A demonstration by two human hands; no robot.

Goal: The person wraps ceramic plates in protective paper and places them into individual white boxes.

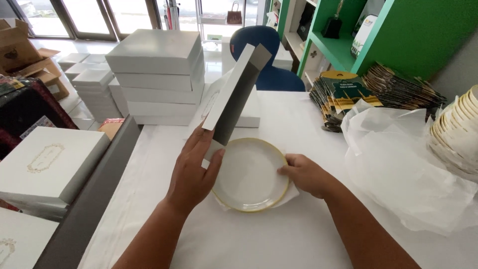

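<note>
A white plate with a gold rim [250,175] lies on the white table [279,239], on a sheet of thin white paper. My right hand [304,174] rests on the plate's right rim, fingers curled over the edge. My left hand [191,172] grips the lower end of a white box lid [234,92] with a grey inside, held up on edge and tilted away over the plate's left side.
A stack of flat white boxes [157,74] stands at the back left, and more white boxes [47,162] lie at the left. Crumpled white tissue paper [398,159], stacked bowls [460,129] and dark printed packets [348,94] sit at the right. A blue chair [274,74] stands behind the table.
</note>
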